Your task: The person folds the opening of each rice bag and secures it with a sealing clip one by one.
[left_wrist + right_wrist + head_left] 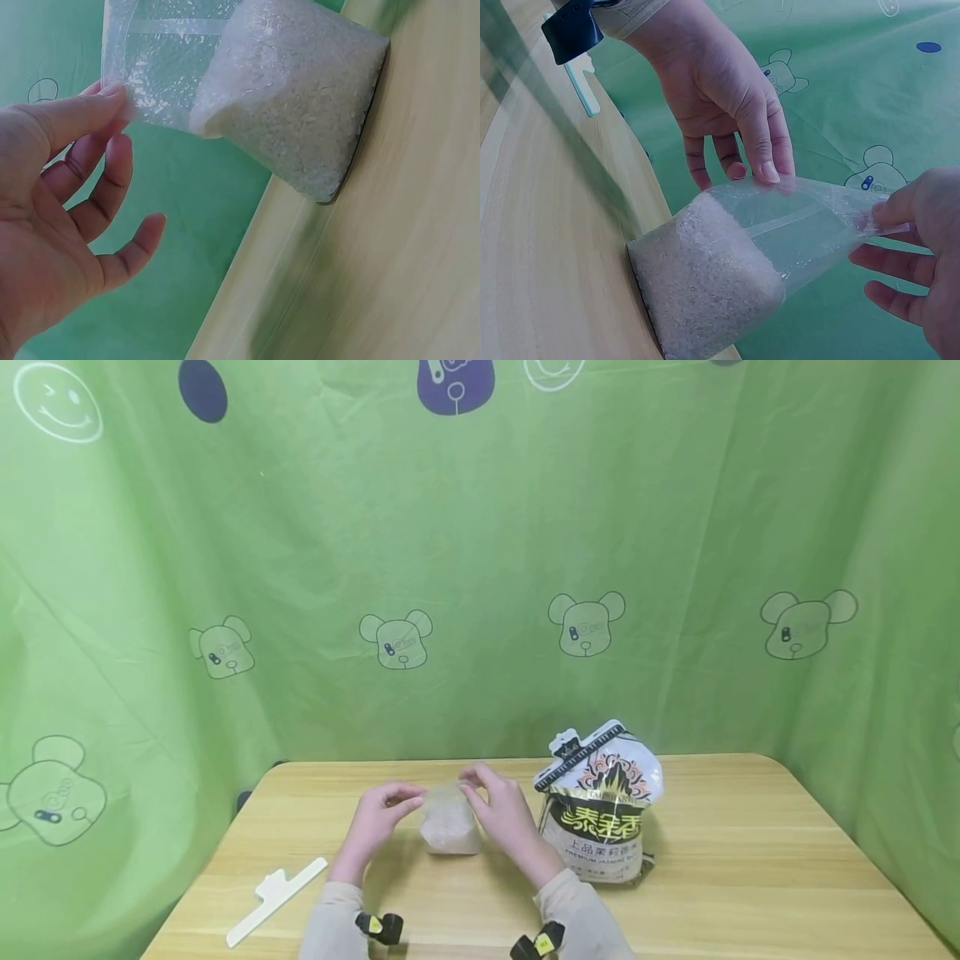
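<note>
A clear plastic bag of white rice (450,828) stands upright on the table between the two hands. My left hand (380,817) pinches the thin upper part of the bag between thumb and forefinger; its other fingers are loosely bent and off the plastic in the left wrist view. On the other side, my right hand (930,247) pinches the bag's top edge with thumb and forefinger. Rice (300,97) fills the lower part of the bag, and the clear film (795,225) above it stretches up to the fingers.
A large printed rice bag (603,843) stands right of the right hand, its top folded under a black-and-white sealing clip (579,755). A white sealing clip (276,900) lies at the table's left front. Behind the wooden table (735,860) hangs a green curtain (480,527).
</note>
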Available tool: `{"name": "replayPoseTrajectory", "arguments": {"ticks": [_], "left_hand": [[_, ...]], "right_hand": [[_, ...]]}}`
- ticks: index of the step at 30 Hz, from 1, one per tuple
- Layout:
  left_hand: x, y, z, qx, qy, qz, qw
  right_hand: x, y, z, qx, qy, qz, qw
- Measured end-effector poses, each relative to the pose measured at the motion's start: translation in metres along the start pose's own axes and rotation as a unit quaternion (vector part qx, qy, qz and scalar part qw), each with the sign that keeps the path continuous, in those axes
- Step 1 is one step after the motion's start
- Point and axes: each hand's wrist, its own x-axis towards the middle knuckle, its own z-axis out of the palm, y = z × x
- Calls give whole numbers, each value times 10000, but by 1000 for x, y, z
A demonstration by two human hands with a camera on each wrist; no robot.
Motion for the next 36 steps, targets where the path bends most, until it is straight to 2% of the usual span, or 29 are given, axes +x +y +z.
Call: {"name": "replayPoseTrajectory", "arguments": {"ticks": [3, 6, 9, 13, 14, 18, 24, 36], "left_hand": [[-4, 9, -4, -22, -66, 55, 10000], [-5, 10, -4, -35, -44, 73, 10000], [2, -5, -3, -21, -34, 24, 10000], [11, -25, -5, 87, -188, -40, 9998], [12, -26, -6, 99, -252, -25, 9996], [11, -24, -7, 218, -302, -48, 9993], [11, -17, -4, 164, -307, -30, 9994], [10, -4, 13, 7, -115, 437, 9990]], "right_hand": [[0, 0, 0, -6, -18, -13, 10000], [1, -1, 0, 14, -18, 37, 10000], [0, -2, 0, 42, -16, 107, 9999], [0, -2, -1, 80, -35, 160, 9998], [-1, -2, -1, 86, -44, 171, 9998], [-1, 0, -1, 33, -42, 170, 9998], [-1, 1, -2, -13, -77, 128, 9999], [1, 2, -2, 16, -138, 13, 9999]]}}
